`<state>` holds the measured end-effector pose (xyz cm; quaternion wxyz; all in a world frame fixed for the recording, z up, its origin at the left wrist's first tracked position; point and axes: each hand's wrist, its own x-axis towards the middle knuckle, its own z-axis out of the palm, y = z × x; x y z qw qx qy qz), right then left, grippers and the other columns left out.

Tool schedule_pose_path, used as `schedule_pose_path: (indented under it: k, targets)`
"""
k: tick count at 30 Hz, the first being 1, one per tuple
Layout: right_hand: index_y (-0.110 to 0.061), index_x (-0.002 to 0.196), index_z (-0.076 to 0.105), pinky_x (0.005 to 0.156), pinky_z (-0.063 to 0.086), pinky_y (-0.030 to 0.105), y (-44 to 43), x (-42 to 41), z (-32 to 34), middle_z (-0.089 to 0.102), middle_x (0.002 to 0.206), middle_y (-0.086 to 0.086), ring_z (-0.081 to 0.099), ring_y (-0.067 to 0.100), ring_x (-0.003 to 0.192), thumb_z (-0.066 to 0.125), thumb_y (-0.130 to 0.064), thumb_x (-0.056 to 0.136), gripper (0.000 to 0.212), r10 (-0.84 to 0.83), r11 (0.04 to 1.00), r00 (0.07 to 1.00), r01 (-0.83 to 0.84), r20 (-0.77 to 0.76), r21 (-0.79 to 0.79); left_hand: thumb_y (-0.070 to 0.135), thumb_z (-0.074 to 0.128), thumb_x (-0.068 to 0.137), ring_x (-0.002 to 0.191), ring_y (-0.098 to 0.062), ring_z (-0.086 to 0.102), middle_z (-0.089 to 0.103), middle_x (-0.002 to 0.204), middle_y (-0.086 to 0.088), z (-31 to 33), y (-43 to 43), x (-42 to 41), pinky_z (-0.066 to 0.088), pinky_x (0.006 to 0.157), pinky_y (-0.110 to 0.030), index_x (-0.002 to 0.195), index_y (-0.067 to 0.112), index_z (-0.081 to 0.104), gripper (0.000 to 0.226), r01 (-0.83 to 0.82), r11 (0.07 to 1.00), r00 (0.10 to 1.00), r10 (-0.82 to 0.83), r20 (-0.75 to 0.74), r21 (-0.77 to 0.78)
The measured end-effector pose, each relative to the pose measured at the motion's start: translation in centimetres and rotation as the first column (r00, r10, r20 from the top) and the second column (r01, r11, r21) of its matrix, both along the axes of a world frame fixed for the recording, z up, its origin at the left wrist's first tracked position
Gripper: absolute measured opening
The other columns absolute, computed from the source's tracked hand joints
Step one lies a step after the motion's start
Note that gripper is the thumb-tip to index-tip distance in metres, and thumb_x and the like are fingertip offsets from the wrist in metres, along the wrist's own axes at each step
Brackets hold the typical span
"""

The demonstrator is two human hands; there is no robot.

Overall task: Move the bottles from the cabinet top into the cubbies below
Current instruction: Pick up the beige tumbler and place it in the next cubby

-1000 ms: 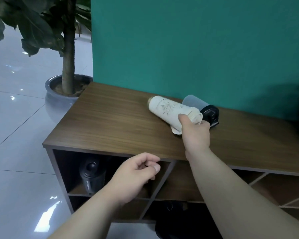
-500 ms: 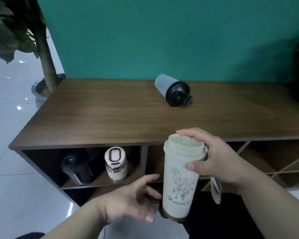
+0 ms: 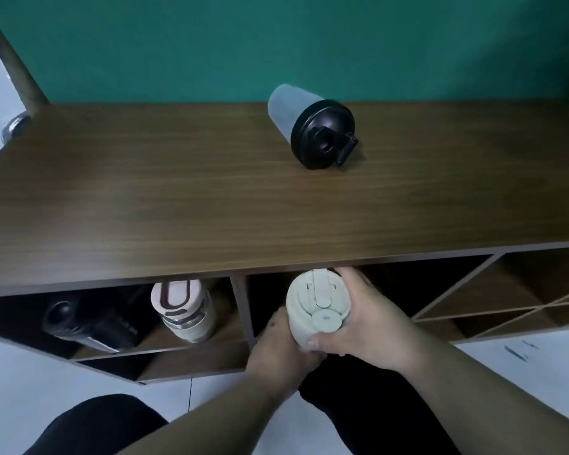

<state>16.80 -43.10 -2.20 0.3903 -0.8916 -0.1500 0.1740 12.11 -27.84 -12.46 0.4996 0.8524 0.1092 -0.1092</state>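
Note:
A cream bottle [image 3: 317, 307] with a flip lid stands upright at the mouth of the middle upper cubby, seen from above. My right hand [image 3: 368, 320] wraps its right side, and my left hand [image 3: 283, 346] holds it low on the left. On the wooden cabinet top [image 3: 145, 198] a frosted grey bottle with a black lid [image 3: 312, 128] lies on its side near the green wall. In the left cubby a black bottle [image 3: 86, 323] lies tilted beside an upright glass bottle with a white lid [image 3: 184, 310].
Diagonal-slatted cubbies [image 3: 490, 300] open at the right. A plant trunk [image 3: 10, 57] and pot stand at the far left. Pale tiled floor [image 3: 30, 389] lies below, and my dark-trousered knees are at the bottom edge.
My right hand has carried the cream bottle off the cabinet top and down to the middle cubby. My left hand has come up and taken hold of its lower part.

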Motion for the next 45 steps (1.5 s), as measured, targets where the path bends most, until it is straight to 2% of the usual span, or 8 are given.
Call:
schedule_pose_path:
  k: [3,7,15,21,28,33,37,45]
  targets:
    - [-0.044,0.123,0.049,0.09,0.052,0.025,1.0,0.8,-1.2,0.057,0.115,-0.024,0.06,-0.004,0.104,0.089,-0.054,0.047,0.087,-0.133,0.99,0.989,0.136,0.064,-0.041,0.046,0.082,0.059,0.101,-0.009,0.071,0.071,0.113,0.015,-0.7,-0.4,1.8,0.062,0.089,-0.042,0.13,0.042,0.05,0.078,-0.086,0.995,0.996,0.085,-0.032,-0.042]
    - [-0.041,0.098,0.066,0.078,0.06,0.029,1.2,2.5,-2.1,0.074,0.094,-0.019,0.071,-0.003,0.083,0.09,-0.045,0.051,0.053,-0.087,0.996,0.996,0.087,0.018,0.012,0.031,0.084,0.068,0.103,-0.01,0.07,0.069,0.114,0.014,-1.5,-0.8,3.0,0.06,0.092,-0.043,0.135,0.035,0.046,0.077,-0.142,0.988,0.989,0.141,-0.037,-0.055]
    - [-0.037,0.083,0.076,0.076,0.056,0.02,1.6,4.0,-3.5,0.076,0.086,-0.026,0.07,-0.009,0.083,0.093,-0.028,0.059,0.03,-0.05,0.997,0.994,0.056,-0.098,0.058,0.027,0.084,0.073,0.104,-0.017,0.069,0.069,0.115,0.007,-2.7,-0.3,3.6,0.06,0.091,-0.045,0.136,0.029,0.047,0.073,-0.197,0.98,0.98,0.198,-0.028,0.006]
    - [-0.035,0.092,0.076,0.086,0.061,0.039,1.8,4.8,-4.1,0.079,0.092,-0.018,0.073,0.0,0.088,0.087,-0.036,0.053,0.041,-0.064,0.995,0.991,0.071,-0.121,0.062,0.048,0.07,0.078,0.105,-0.019,0.072,0.074,0.112,0.008,-3.8,-0.5,4.0,0.058,0.091,-0.038,0.127,0.033,0.056,0.054,-0.21,0.974,0.971,0.218,-0.099,0.09]
    - [-0.035,0.088,0.073,0.074,0.053,0.012,1.6,4.4,-4.1,0.075,0.092,-0.029,0.069,-0.011,0.085,0.094,-0.021,0.059,0.039,-0.068,0.995,0.991,0.076,-0.116,0.066,0.044,0.068,0.088,0.113,-0.031,0.068,0.071,0.12,-0.004,-4.3,-0.9,4.1,0.049,0.085,-0.033,0.131,0.024,0.053,0.05,-0.218,0.962,0.963,0.24,-0.122,0.164]
    - [-0.038,0.083,0.07,0.074,0.053,0.012,1.8,4.1,-4.1,0.073,0.091,-0.034,0.068,-0.013,0.084,0.094,-0.021,0.059,0.038,-0.084,0.995,0.993,0.089,-0.086,0.053,0.043,0.07,0.087,0.113,-0.033,0.068,0.071,0.121,-0.007,-4.6,-0.5,4.1,0.052,0.089,-0.037,0.134,0.021,0.051,0.055,-0.216,0.96,0.963,0.24,-0.122,0.181]
    - [-0.033,0.094,0.071,0.081,0.059,0.03,2.7,3.3,-4.4,0.076,0.091,-0.024,0.07,-0.006,0.086,0.089,-0.036,0.055,0.044,-0.151,0.987,0.988,0.153,-0.042,0.056,0.04,0.071,0.087,0.112,-0.033,0.068,0.072,0.121,-0.007,-5.0,-0.1,4.0,0.054,0.089,-0.037,0.135,0.021,0.051,0.055,-0.207,0.962,0.966,0.23,-0.117,0.176]
    - [-0.041,0.11,0.053,0.086,0.053,0.025,3.3,2.4,-5.0,0.07,0.106,-0.019,0.066,0.001,0.101,0.089,-0.045,0.054,0.067,-0.245,0.969,0.969,0.245,0.007,0.039,0.041,0.066,0.091,0.113,-0.033,0.068,0.071,0.123,-0.008,-5.1,0.4,3.8,0.054,0.092,-0.038,0.136,0.02,0.05,0.052,-0.18,0.966,0.974,0.202,-0.105,0.186]
